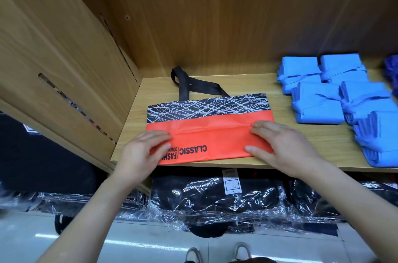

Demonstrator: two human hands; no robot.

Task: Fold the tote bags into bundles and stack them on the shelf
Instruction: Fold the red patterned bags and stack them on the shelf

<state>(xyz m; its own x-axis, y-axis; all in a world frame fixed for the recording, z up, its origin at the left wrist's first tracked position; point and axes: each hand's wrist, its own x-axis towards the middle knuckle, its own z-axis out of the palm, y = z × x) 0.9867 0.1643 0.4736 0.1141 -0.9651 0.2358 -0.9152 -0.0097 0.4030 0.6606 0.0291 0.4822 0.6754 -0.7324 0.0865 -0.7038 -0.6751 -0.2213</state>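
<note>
wooden shelf (247, 83): left hand (144, 148) and right hand (280, 144) pressed flat-fingered on a light, limp tote bag (211, 129), likely best held at its fold ends.

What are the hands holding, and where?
Nothing is gripped: the left hand and right hand press the orange tote bag flat on the shelf, one at each end of its folded flap.

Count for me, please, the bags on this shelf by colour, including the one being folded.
Light blue bundles: 5 (the front pile may hold more than one)
Red-and-black bag: 1
Dark blue item: 1, cut off at the right edge
Total: 7
</note>
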